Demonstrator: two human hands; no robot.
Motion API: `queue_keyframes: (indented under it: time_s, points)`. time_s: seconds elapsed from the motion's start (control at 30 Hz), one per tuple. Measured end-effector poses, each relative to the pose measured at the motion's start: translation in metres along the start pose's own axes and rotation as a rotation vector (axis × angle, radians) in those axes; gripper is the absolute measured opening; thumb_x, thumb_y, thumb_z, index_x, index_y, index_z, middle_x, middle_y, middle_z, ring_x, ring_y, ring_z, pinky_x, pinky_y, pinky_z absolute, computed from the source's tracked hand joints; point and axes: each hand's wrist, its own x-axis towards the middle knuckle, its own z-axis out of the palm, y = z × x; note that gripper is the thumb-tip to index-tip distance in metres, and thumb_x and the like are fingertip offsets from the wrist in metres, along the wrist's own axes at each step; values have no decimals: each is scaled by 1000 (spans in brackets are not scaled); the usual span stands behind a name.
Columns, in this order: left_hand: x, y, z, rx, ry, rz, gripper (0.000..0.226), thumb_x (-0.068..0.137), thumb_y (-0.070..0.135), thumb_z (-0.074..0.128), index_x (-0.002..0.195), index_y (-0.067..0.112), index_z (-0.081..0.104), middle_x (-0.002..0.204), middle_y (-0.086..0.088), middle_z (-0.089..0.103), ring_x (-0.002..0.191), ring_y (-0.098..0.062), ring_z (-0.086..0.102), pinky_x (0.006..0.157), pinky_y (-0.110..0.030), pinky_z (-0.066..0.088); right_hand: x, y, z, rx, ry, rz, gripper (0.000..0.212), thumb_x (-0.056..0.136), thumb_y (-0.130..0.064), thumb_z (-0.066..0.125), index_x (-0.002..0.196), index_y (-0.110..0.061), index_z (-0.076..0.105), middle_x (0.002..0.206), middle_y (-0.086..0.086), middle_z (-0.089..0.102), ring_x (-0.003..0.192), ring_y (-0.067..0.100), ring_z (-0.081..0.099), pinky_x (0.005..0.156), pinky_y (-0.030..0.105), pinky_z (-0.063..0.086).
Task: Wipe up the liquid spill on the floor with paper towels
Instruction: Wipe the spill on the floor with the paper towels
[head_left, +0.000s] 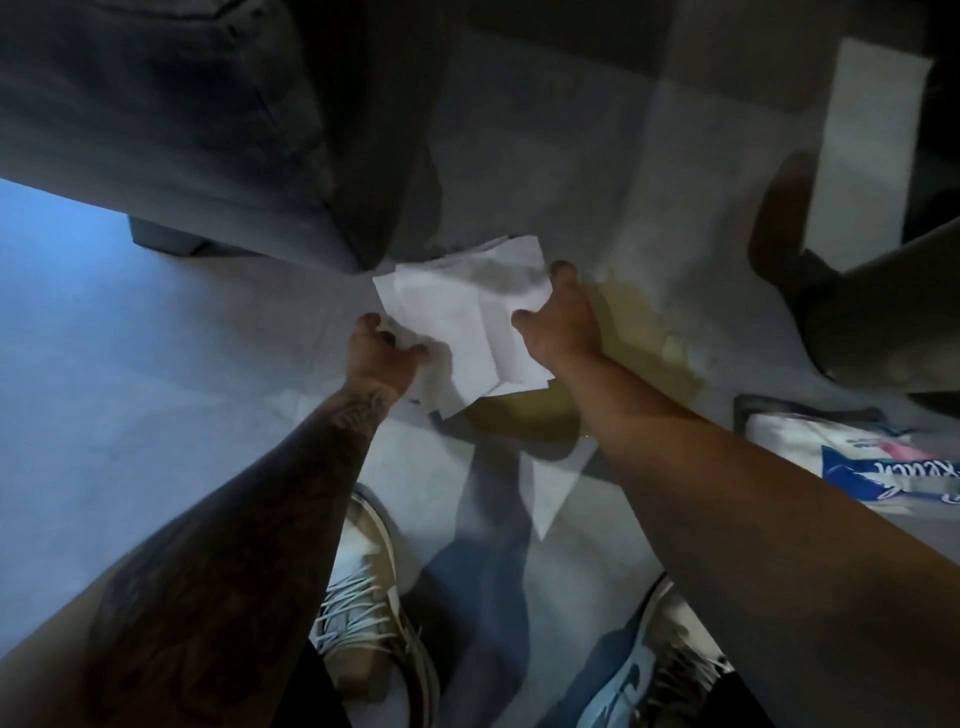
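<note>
A bunch of white paper towels (462, 317) hangs between both hands above the pale floor. My left hand (382, 351) grips its lower left edge. My right hand (558, 322) grips its right side, thumb on top. A yellowish liquid spill (631, 332) spreads on the floor under and to the right of the right hand, with a darker pool (524, 415) just below the towels. Whether the towels touch the liquid cannot be told.
A grey sofa (182, 130) stands at the upper left, its corner close to the towels. A paper towel package (852, 462) lies on the floor at the right. A dark furniture leg (784, 234) stands at the upper right. My two sneakers (363, 613) are below.
</note>
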Motion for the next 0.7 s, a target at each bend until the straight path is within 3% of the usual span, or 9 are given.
queue_keyframes:
  time_s: [0.13, 0.2, 0.27, 0.4, 0.53, 0.7]
  points:
    - [4, -14, -8, 541, 37, 147, 87, 74, 35, 78, 145, 17, 32, 149, -11, 36, 137, -38, 35, 112, -53, 36, -3, 9, 15, -287, 161, -129, 72, 84, -36, 66, 147, -19, 35, 148, 8, 44, 135, 31, 39, 108, 41, 37]
    - [1, -15, -9, 673, -43, 145, 99, 73, 35, 82, 151, 21, 23, 157, -12, 22, 141, -44, 24, 112, -58, 35, -6, 7, 26, -425, 97, -281, 70, 89, -41, 61, 150, -20, 33, 156, 8, 34, 143, 31, 31, 116, 44, 30]
    - [-1, -15, -8, 662, -129, 127, 110, 68, 32, 88, 152, 24, 18, 157, -11, 20, 140, -45, 24, 110, -61, 36, -5, 3, 40, -574, -5, -438, 68, 93, -44, 56, 152, -23, 30, 162, 7, 25, 147, 32, 25, 120, 47, 26]
    - [-11, -28, -4, 634, -98, -9, 130, 60, 34, 94, 156, 25, 6, 161, -10, 11, 145, -45, 14, 113, -63, 32, -2, 0, 65, -687, -175, -612, 66, 97, -42, 56, 154, -29, 27, 167, 5, 11, 152, 34, 12, 121, 49, 23]
    - [-25, -45, 4, 739, -149, -107, 141, 67, 44, 89, 158, 20, -16, 165, -12, -23, 150, -47, -13, 115, -66, 22, 1, 15, 75, -799, -188, -614, 68, 95, -46, 57, 154, -31, 26, 167, 5, 7, 152, 37, 8, 121, 52, 16]
    - [-32, -57, 4, 615, -44, -157, 135, 69, 30, 91, 158, 34, -10, 166, -4, -22, 151, -45, -14, 116, -67, 23, 5, 15, 74, -821, -198, -602, 69, 94, -42, 60, 153, -30, 26, 166, 6, 8, 152, 38, 8, 121, 52, 16]
